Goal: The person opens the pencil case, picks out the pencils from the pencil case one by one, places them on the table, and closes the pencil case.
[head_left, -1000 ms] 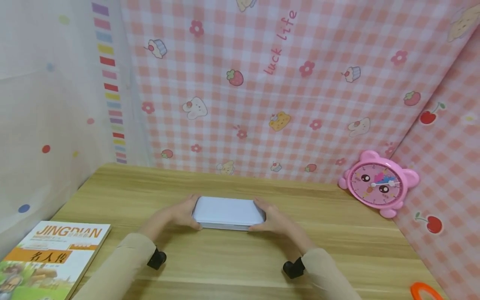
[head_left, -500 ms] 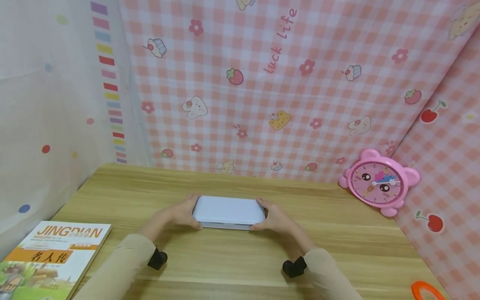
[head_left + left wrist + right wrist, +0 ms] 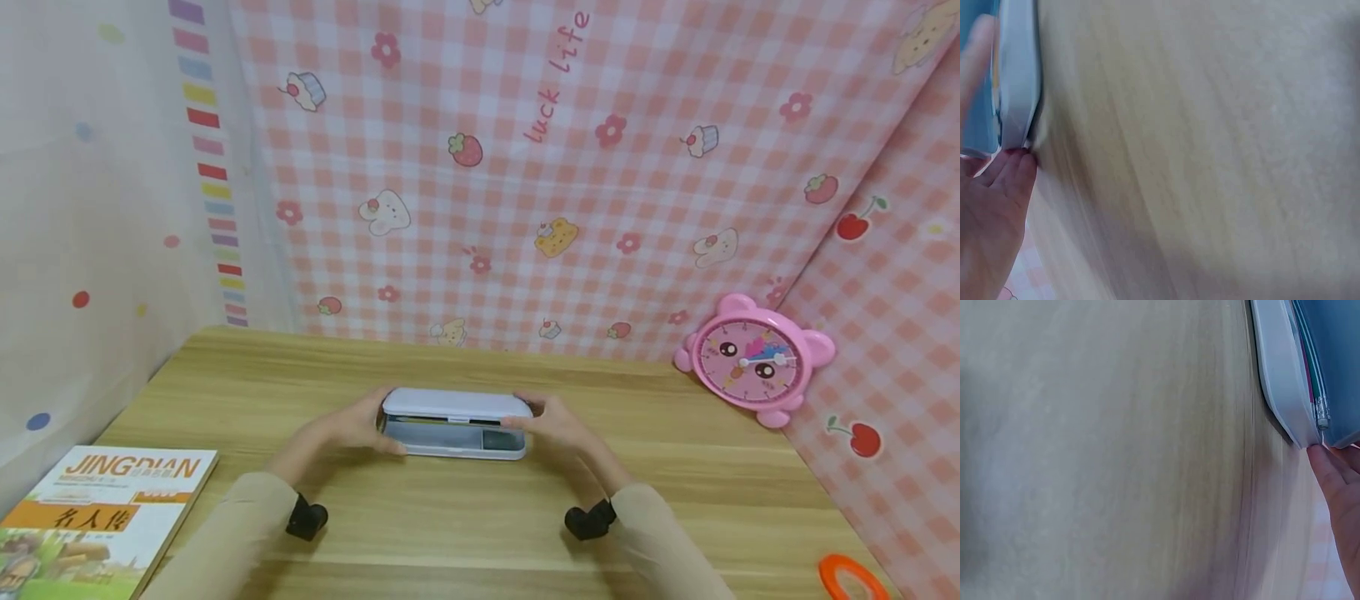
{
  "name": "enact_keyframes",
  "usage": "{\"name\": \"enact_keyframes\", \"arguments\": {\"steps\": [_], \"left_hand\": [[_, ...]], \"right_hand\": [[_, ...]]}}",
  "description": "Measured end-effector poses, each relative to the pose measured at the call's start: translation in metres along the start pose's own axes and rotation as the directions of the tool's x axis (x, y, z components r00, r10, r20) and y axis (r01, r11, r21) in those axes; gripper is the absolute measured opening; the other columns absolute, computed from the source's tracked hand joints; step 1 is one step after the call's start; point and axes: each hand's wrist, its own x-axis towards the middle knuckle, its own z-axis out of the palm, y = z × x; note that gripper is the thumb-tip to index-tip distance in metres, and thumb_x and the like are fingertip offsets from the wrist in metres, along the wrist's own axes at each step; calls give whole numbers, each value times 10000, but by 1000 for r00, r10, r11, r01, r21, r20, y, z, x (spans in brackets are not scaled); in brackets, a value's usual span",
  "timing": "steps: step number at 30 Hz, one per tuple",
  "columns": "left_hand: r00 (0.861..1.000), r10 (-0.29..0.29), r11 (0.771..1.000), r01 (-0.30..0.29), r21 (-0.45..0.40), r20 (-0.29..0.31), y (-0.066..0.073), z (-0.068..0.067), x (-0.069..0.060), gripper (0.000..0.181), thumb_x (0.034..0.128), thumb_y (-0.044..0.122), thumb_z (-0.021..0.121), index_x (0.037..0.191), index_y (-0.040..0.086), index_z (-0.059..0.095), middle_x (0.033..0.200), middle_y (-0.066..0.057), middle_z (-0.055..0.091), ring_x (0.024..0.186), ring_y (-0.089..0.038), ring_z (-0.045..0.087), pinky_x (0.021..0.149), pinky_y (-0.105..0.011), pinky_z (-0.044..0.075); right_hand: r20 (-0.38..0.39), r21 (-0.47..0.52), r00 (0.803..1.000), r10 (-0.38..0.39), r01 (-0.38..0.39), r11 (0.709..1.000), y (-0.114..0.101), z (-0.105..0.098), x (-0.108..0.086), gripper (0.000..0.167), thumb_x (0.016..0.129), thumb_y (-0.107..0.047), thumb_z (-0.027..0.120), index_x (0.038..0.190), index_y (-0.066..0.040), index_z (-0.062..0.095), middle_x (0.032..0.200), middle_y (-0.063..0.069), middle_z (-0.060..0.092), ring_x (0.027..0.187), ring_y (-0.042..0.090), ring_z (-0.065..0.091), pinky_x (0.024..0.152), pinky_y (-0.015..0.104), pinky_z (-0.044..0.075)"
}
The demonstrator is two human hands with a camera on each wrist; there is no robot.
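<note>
A pale white-blue case [image 3: 442,439] lies on the table with its lid [image 3: 457,403] partly raised at the front. The left hand [image 3: 358,425] grips its left end, thumb at the front lower edge. At the right end, the right hand [image 3: 551,423] holds the lid, its thumb at the lid's front edge. Pencils [image 3: 1316,381] with a silver-ended tip show inside the case in the right wrist view. In the left wrist view the left hand's fingers [image 3: 1013,172] touch the case's end [image 3: 1019,75].
A book [image 3: 112,517] lies at the table's left front. The pink clock [image 3: 753,362] stands at the back right against the checked cloth [image 3: 450,200]. An orange ring-shaped thing [image 3: 851,575] shows at the right front edge.
The case's lid has lifted at the front, showing the inside. The right thumb has moved up from the lower front edge to the lid's edge. The left hand still grips the left end.
</note>
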Motion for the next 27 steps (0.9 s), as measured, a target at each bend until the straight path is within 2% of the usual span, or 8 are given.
{"name": "enact_keyframes", "arguments": {"steps": [5,7,11,14,16,18,23,27], "left_hand": [[995,-92,996,92,-13,26,5,-6,-2,947,842,494,582,1421,-84,106,1412,-323,257,1294,-439,309,1072,-530,293],[993,-116,993,117,-22,27,7,-7,-1,893,888,527,479,1425,-78,102,1421,-324,254,1301,-437,311,1078,-522,292],[993,-117,992,117,-44,-9,10,-8,4,746,968,493,277,1403,-104,172,1409,-330,292,1319,-441,285,1098,-525,255],[991,-130,990,128,-52,-28,11,-9,7,734,980,488,166,1403,-112,172,1428,-324,263,1342,-447,222,1115,-538,198],[988,-152,987,151,-55,-26,12,-10,9,755,973,509,122,1420,-99,127,1461,-312,191,1364,-443,154,1129,-539,145],[984,-176,984,175,-44,-23,12,-12,10,778,962,535,97,1430,-87,89,1479,-303,137,1371,-444,113,1132,-544,118],[979,-200,979,198,-35,-50,15,-14,14,771,963,536,101,1428,-78,136,1474,-285,188,1365,-427,175,1135,-527,142],[969,-231,973,228,-38,-88,21,-15,18,786,958,550,106,1410,-83,213,1439,-286,282,1338,-425,260,1125,-522,189]], "right_hand": [[-50,23,999,10,-9,1000,-3,0,1,624,852,-438,594,1321,-44,477,1308,122,539,1207,257,505,990,417,437],[-73,30,997,25,-23,999,-3,1,2,603,860,-450,576,1307,-53,497,1310,108,540,1224,262,490,1015,433,413],[-119,28,992,49,-46,999,-4,1,5,573,867,-488,543,1252,-65,557,1248,112,585,1192,255,513,1010,437,415],[-153,14,987,57,-55,998,-7,1,8,543,873,-506,519,1170,-63,618,1133,108,643,1077,201,564,934,391,469],[-171,-7,984,52,-54,999,-9,1,9,532,888,-507,492,1096,-44,653,1033,109,664,956,173,571,829,342,491],[-179,-10,983,41,-44,999,-11,1,11,531,908,-490,471,1081,-24,656,1016,129,669,913,174,584,792,315,498],[-177,114,984,22,-2,994,-8,1,15,531,940,-396,459,1175,65,577,1150,249,610,1029,309,622,895,382,513],[-216,227,976,32,18,974,-4,-1,16,506,942,-319,482,1197,115,533,1191,294,563,1053,362,601,907,404,496]]}}
